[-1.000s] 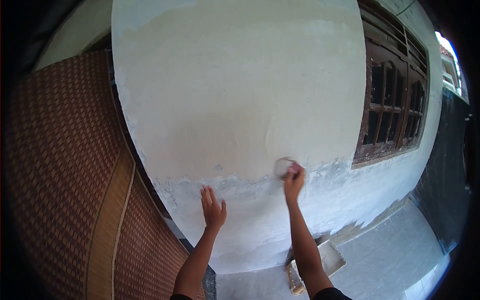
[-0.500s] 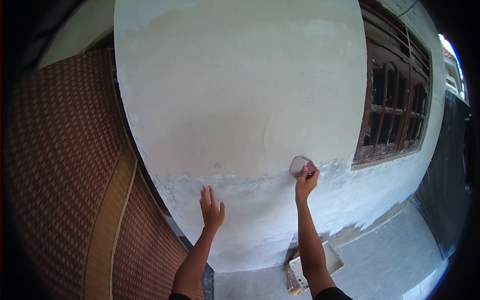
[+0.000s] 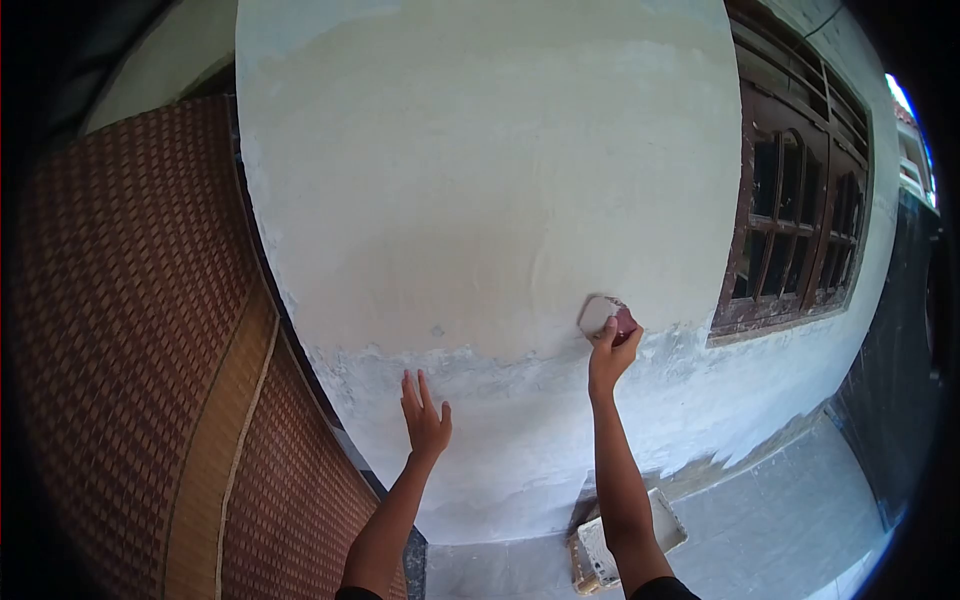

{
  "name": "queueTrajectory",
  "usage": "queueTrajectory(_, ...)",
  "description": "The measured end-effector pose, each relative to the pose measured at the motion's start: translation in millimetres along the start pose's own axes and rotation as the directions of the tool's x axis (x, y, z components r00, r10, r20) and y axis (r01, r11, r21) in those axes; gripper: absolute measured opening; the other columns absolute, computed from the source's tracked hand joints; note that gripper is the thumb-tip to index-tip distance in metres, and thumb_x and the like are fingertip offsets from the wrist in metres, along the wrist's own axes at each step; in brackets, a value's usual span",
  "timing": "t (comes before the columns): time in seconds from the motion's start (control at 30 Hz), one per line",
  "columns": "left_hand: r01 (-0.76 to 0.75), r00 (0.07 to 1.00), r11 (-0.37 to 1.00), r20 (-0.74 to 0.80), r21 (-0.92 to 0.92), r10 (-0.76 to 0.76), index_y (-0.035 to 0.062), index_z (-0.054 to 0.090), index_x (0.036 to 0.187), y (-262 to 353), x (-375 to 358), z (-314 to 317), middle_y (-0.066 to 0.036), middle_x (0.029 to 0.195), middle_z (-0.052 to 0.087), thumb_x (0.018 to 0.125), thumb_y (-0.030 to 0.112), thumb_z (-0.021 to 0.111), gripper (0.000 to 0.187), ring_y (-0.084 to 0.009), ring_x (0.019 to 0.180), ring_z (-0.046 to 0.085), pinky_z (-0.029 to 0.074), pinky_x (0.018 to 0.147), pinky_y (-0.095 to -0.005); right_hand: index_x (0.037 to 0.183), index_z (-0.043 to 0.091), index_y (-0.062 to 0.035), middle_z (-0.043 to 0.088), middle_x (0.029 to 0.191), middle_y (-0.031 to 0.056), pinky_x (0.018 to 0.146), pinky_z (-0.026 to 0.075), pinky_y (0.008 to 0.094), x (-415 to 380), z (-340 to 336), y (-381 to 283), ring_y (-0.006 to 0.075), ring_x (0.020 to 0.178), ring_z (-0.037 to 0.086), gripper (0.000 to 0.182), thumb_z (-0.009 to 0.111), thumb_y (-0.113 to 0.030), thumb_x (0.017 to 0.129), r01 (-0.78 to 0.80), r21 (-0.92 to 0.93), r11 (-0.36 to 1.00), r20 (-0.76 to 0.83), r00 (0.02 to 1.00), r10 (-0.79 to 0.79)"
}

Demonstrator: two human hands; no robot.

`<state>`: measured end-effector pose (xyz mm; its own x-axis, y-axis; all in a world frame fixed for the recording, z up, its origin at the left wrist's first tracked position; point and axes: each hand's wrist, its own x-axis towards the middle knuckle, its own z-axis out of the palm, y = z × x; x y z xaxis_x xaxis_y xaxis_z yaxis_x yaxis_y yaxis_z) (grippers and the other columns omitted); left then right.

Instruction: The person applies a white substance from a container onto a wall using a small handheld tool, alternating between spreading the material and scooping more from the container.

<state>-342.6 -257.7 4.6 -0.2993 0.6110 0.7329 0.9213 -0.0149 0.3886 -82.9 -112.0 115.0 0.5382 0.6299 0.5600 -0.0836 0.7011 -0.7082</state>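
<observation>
A pale wall (image 3: pixel 480 200) fills the middle of the view, cream above and rough whitish below an uneven line. My right hand (image 3: pixel 612 360) is closed on a flat pad (image 3: pixel 602 316), partly whitish and partly dark red, held at the wall just above that line. To its left, my left hand (image 3: pixel 426 418) is spread against the whitish lower part, fingers pointing up, with nothing in it.
A brown wooden window (image 3: pixel 795 200) is set in the wall at the right. Woven brown matting (image 3: pixel 120 300) stands at the left. Below my right forearm, a stained white tray (image 3: pixel 664 522) rests on the grey tiled floor (image 3: pixel 770 510).
My right hand and the pad have moved slightly up the wall, and the pad has tilted a little. My left hand has stayed nearly in place.
</observation>
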Motion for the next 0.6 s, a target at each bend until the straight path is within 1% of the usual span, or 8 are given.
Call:
queueTrajectory(0.1, -0.02, 0.998, 0.999, -0.056, -0.051, 0.017, 0.0031, 0.008, 0.15, 9, 3, 10, -0.028, 0.153, 0.005, 0.084, 0.014, 0.058, 0.083, -0.0439, 0.141, 0.012, 0.017, 0.112, -0.0535, 0.102, 0.056, -0.0013, 0.06, 0.092, 0.0152, 0.078, 0.043, 0.0409, -17, 29, 6, 0.0288, 0.087, 0.056, 0.018, 0.057, -0.017, 0.092, 0.097, 0.009, 0.995, 0.248, 0.964, -0.096)
queueTrajectory(0.17, -0.046, 0.996, 0.999, -0.074, 0.001, 0.046, 0.0009, 0.007, 0.149, 25, 5, 19, -0.029, 0.152, 0.005, 0.084, 0.014, 0.059, 0.084, -0.0449, 0.14, 0.012, 0.017, 0.112, -0.0517, 0.101, 0.057, -0.0033, 0.059, 0.092, 0.016, 0.077, 0.04, 0.043, -37, 49, -32, 0.0306, 0.087, 0.054, 0.016, 0.057, -0.014, 0.09, 0.476, -0.095, 0.874, 0.421, 0.815, -0.398)
queueTrajectory(0.27, -0.033, 0.999, 0.999, -0.045, -0.035, 0.032, 0.0008, 0.007, 0.149, 35, 6, 20, -0.029, 0.152, 0.004, 0.084, 0.014, 0.059, 0.084, -0.0458, 0.14, 0.011, 0.016, 0.113, -0.0519, 0.1, 0.058, -0.0047, 0.059, 0.091, 0.016, 0.077, 0.038, 0.0434, -30, 55, -31, 0.0314, 0.086, 0.051, 0.015, 0.059, -0.012, 0.087, 0.478, -0.184, 0.859, 0.427, 0.826, -0.368)
queueTrajectory(0.33, -0.057, 0.997, 0.998, -0.046, -0.041, 0.055, 0.0007, 0.007, 0.149, 28, 7, 12, -0.029, 0.153, 0.004, 0.084, 0.014, 0.059, 0.084, -0.046, 0.14, 0.011, 0.016, 0.113, -0.0516, 0.098, 0.058, -0.0018, 0.06, 0.089, 0.0153, 0.073, 0.042, 0.0416, -3, 40, -5, 0.0305, 0.08, 0.054, 0.016, 0.06, -0.013, 0.086, 0.255, -0.147, 0.956, 0.201, 0.954, -0.224)
queueTrajectory(0.43, -0.061, 0.998, 0.997, -0.036, -0.038, 0.059, 0.0002, 0.006, 0.149, 20, 10, 4, -0.029, 0.153, 0.003, 0.084, 0.015, 0.059, 0.085, -0.0463, 0.14, 0.009, 0.015, 0.114, -0.0511, 0.102, 0.056, 0.0014, 0.061, 0.091, 0.0162, 0.075, 0.047, 0.0352, 24, 4, -10, 0.0233, 0.083, 0.058, 0.023, 0.06, -0.018, 0.09, 0.0, -0.015, 1.0, -0.042, 0.999, -0.001)
queueTrajectory(0.5, -0.049, 0.999, 0.998, -0.022, -0.031, 0.048, -0.0001, 0.006, 0.149, 25, 13, 11, -0.029, 0.153, 0.003, 0.084, 0.015, 0.059, 0.085, -0.0463, 0.141, 0.009, 0.015, 0.114, -0.0508, 0.103, 0.054, 0.0016, 0.06, 0.091, 0.0161, 0.072, 0.046, 0.0362, 22, 5, -16, 0.0244, 0.08, 0.057, 0.025, 0.059, -0.02, 0.091, -0.011, 0.027, 1.0, -0.013, 1.0, 0.012)
queueTrajectory(0.57, -0.044, 0.996, 0.998, -0.084, -0.039, 0.04, -0.0011, 0.005, 0.149, 37, 13, 21, -0.029, 0.153, 0.001, 0.084, 0.014, 0.058, 0.084, -0.0468, 0.141, 0.007, 0.014, 0.114, -0.0515, 0.103, 0.053, 0.0012, 0.058, 0.089, 0.0169, 0.073, 0.044, 0.0395, 6, 21, -18, 0.0283, 0.081, 0.056, 0.025, 0.059, -0.02, 0.091, 0.107, -0.05, 0.993, 0.21, 0.973, -0.094)
queueTrajectory(0.6, -0.048, 0.996, 0.998, -0.072, -0.041, 0.045, -0.0011, 0.005, 0.149, 42, 12, 25, -0.029, 0.153, 0.001, 0.084, 0.014, 0.058, 0.084, -0.0468, 0.141, 0.007, 0.014, 0.114, -0.0515, 0.103, 0.053, 0.0002, 0.057, 0.088, 0.0175, 0.074, 0.042, 0.0426, -4, 32, -12, 0.0322, 0.083, 0.054, 0.025, 0.059, -0.02, 0.091, 0.309, -0.045, 0.95, 0.29, 0.914, -0.284)
